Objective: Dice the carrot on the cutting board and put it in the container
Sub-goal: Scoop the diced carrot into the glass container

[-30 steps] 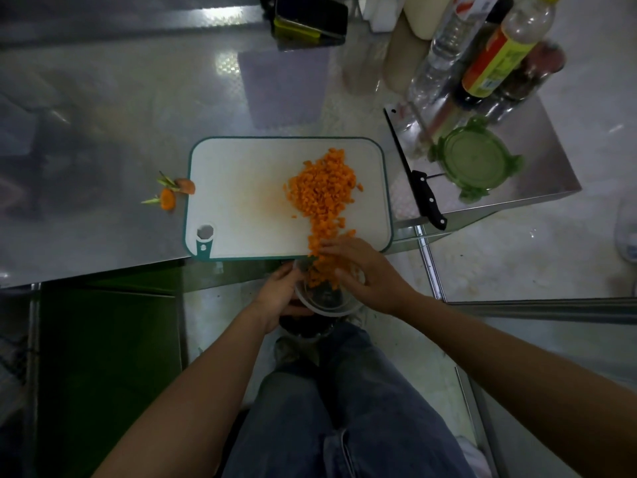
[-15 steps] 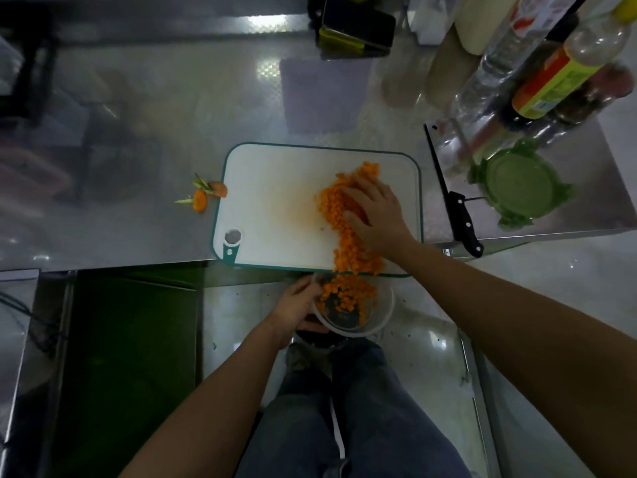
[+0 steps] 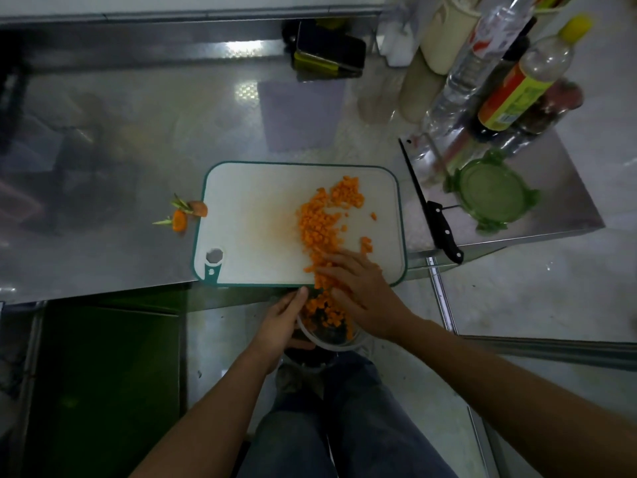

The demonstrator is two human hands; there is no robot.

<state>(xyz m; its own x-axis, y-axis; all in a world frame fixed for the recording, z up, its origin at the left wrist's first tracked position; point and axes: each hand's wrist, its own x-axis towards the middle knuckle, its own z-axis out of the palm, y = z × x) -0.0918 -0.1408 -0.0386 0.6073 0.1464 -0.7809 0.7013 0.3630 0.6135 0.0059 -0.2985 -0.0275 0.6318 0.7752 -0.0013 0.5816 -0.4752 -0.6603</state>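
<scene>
Down the cutting board (image 3: pixel 255 219) comes the right hand (image 3: pixel 358 288). Half a second ago it lay on the heap of diced carrot (image 3: pixel 320 222) at the middle of the board; now it sits at the board's near edge, low in the centre of the frame. Its fingers are flat and together, a grip apart that holds nothing and rakes a band of orange pieces ahead of it over the edge.

The left hand (image 3: pixel 281 322) is where it was, just below that edge, its grip clamped on the rim of the clear container (image 3: pixel 324 341), with the thumb up by the lip. More carrot shows in the container than before, heaped at the side nearest the board.

The heap on the board has thinned into a curved trail running from the upper right of the board down to the right hand, with a few pieces scattered to its right. I judge the dicing finished and the transfer under way, with most of the carrot still on the board, so several more sweeps look necessary.

Nothing else has shifted. The knife (image 3: pixel 434 215) lies on the counter (image 3: pixel 120 167) right of the board, the green lid (image 3: pixel 489 194) beyond it, and the carrot ends (image 3: pixel 182 215) to the board's left.
</scene>
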